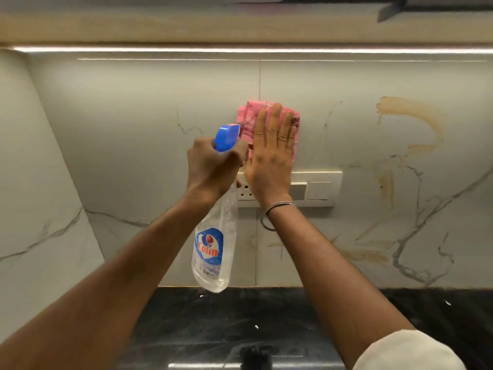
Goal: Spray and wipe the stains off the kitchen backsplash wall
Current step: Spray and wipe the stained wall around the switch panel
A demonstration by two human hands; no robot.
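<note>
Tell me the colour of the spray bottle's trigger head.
Blue, on the spray bottle's trigger head, clearest in the head view.

pink cloth [256, 113]: lower part hidden beneath the flat right hand [270, 156].
spray bottle [213, 252]: neck and trigger hidden in the grip of the left hand [210, 169]; small label print unreadable.
switch plate [320, 188]: left part covered by the right hand and the spray bottle.
dark object [256, 356]: blurred, cut off at the bottom edge.

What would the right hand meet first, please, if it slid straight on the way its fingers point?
The right hand, flat on the pink cloth, would probably cross only bare backsplash until the light strip under the cabinet.
</note>
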